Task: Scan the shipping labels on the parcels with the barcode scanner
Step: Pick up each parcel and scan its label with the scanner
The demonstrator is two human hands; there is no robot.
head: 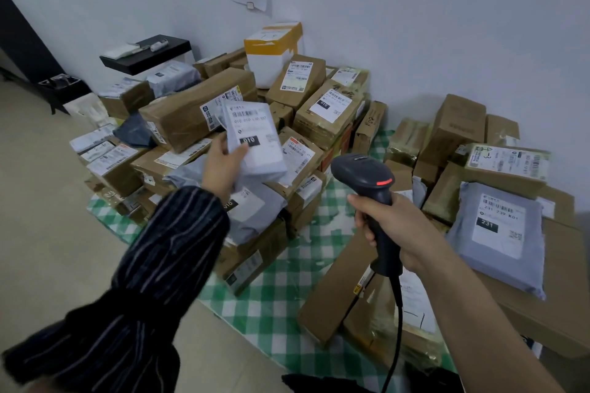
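My left hand (223,159) grips a grey poly-bag parcel (255,140) by its lower left edge and holds it up above the left pile, its white shipping label marked 010 facing me. My right hand (394,226) is wrapped round the handle of a black corded barcode scanner (367,177). The scanner's head sits just right of and below the parcel, a red light showing on its side. Cardboard boxes and grey bags with labels lie in two heaps, a left pile (198,115) and a right pile (498,175).
The parcels rest on a green-checked cloth (274,290) spread on the floor against a white wall. A black printer (147,54) stands at the back left. A long flat box (338,284) lies under the scanner cable. Bare floor (48,233) stretches to the left.
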